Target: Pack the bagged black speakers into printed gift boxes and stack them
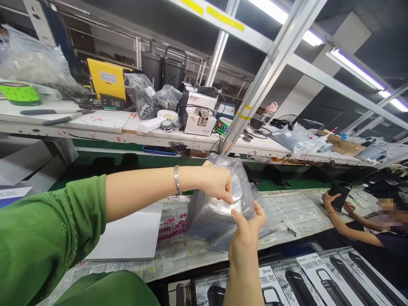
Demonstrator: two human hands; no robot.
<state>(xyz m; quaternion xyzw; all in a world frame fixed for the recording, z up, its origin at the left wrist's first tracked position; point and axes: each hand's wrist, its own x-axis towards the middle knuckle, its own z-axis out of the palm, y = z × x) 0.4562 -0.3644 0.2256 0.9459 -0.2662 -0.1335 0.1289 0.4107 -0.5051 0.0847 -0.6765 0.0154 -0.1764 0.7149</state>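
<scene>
"DELMA" marks the white machine (198, 114); boxes (306, 276) read "TRAIL PRO". Left hand (216, 182) and right hand (247, 231) pinch an upright clear plastic bag (216, 204).

— What lies on the near tabletop (287, 212)?
— A white flat sheet (130, 236) to the left, just beside printed plastic film (172, 225) with red lettering. At the near edge, printed speaker boxes (318, 272) lie side by side.

— And on the far shelf (105, 125)?
— A green tape dispenser (19, 92) far left, a yellow case (106, 80) standing upright, crumpled clear bags (145, 95), a small white fan (168, 115), and a white machine (198, 114) with a green tin (222, 126) just beside it. Cardboard (346, 146) lies farther right.

— Anyone else?
— A co-worker (376, 233) sits at right, holding a dark object (338, 196).

— Overhead?
— Tube lights (357, 70) along slanted metal rails (270, 72).
</scene>
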